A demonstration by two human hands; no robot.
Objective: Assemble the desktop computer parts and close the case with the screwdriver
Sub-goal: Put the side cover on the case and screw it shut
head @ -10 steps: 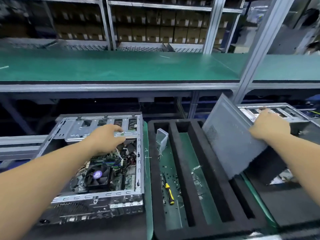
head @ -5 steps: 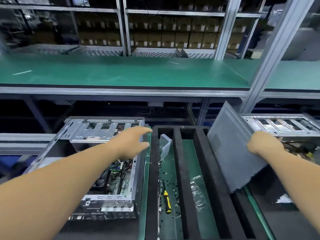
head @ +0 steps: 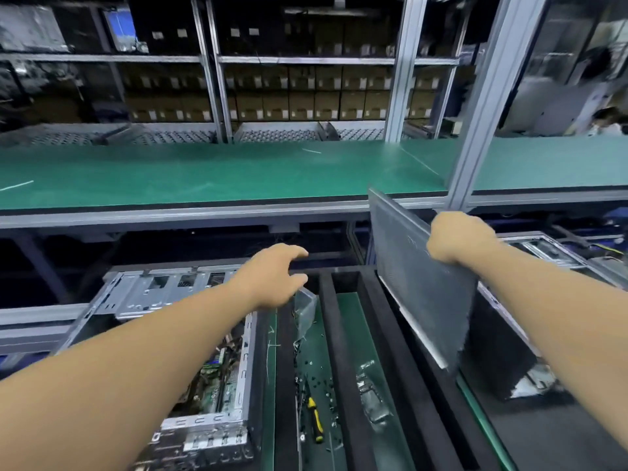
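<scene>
Side panel (head: 421,294): grey sheet metal, held tilted above the right side of the black foam tray (head: 401,351), clear of both cases; likely light but stiff, thin edges, apt to flex and swing.
Right hand (head: 458,239): clenched on the panel's upper right edge; one-point hold looks wobbly.
Left hand (head: 275,277): fingers loosely spread, holding nothing, over the tray's left rim; best taken on the panel's free left edge.
Open case (head: 190,334): on its side at left, boards exposed.
Screwdriver (head: 314,419): yellow and black, lying in a tray slot among loose screws (head: 323,382).
Hard to make out: right fingertips behind the panel; second case (head: 543,249) mostly hidden; clear bag (head: 304,307) contents unclear.
</scene>
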